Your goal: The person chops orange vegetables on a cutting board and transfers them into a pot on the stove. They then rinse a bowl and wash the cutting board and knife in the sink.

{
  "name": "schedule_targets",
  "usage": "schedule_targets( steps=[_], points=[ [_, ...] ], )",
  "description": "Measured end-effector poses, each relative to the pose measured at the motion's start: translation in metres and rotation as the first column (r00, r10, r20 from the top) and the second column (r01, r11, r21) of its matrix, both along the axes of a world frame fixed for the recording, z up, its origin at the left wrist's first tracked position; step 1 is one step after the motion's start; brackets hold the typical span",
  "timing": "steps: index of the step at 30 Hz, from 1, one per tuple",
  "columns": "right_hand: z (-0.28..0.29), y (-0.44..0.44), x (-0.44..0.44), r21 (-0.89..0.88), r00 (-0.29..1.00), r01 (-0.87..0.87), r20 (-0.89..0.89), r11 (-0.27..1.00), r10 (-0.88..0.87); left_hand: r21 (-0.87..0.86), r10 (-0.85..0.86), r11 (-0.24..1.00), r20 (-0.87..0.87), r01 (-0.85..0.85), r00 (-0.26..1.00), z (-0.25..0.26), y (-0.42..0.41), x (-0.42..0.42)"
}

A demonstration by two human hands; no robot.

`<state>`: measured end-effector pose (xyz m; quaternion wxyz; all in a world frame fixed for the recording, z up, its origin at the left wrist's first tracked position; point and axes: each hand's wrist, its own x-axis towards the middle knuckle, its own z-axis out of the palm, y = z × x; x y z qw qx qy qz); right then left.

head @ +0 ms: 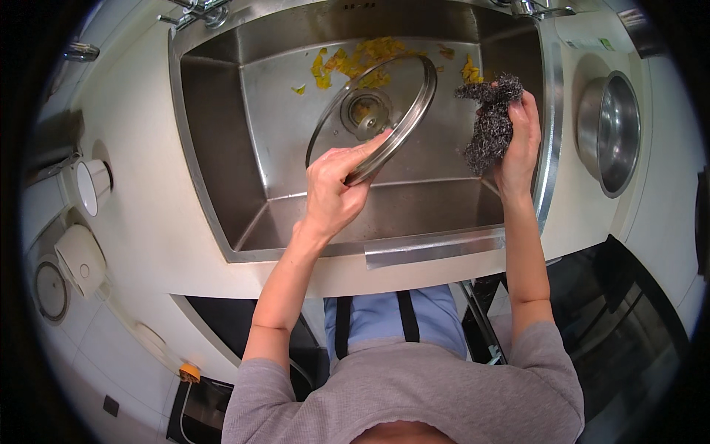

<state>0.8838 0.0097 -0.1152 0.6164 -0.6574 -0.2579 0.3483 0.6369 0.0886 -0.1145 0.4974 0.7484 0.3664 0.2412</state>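
A round glass pot lid with a metal rim [419,114] is held tilted over the sink by my left hand [339,180], which grips its near edge. Through the glass the sink drain [366,112] shows. My right hand [520,141] holds a dark tangle of steel wool scourer [489,130] near the right wall of the sink, apart from the lid. Part of that hand's fingers is hidden behind the scourer. Yellow-green peelings or leaf scraps [355,61] lie on the bottom of the stainless steel sink [288,127], mostly towards its far side.
Chrome faucets [213,14] [527,8] stand behind the sink at both far corners. A metal bowl [615,133] leans at the right on the counter [147,166]. A white cup [95,186] and a whitish appliance [82,261] are at the left.
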Motion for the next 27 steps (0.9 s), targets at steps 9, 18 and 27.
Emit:
schedule_targets(
  steps=[9, 18, 27],
  points=[
    [0.0, -0.003, -0.006, -0.03, 0.981, 0.091, -0.169, 0.995, -0.095, 0.145, -0.069, 0.987, -0.029, 0.073, 0.997, -0.005, 0.009, -0.001],
    [-0.022, 0.003, -0.019, -0.175, 0.577, 0.139, -0.786, 0.975, -0.223, 0.331, -0.193, 0.91, -0.193, 0.248, 0.962, -0.013, 0.005, -0.005],
    [-0.029, -0.008, -0.043, -0.223, 0.754, -0.214, -0.657, 0.951, 0.016, 0.428, -0.237, 0.836, -0.284, 0.344, 0.929, -0.018, 0.005, -0.019]
  ],
)
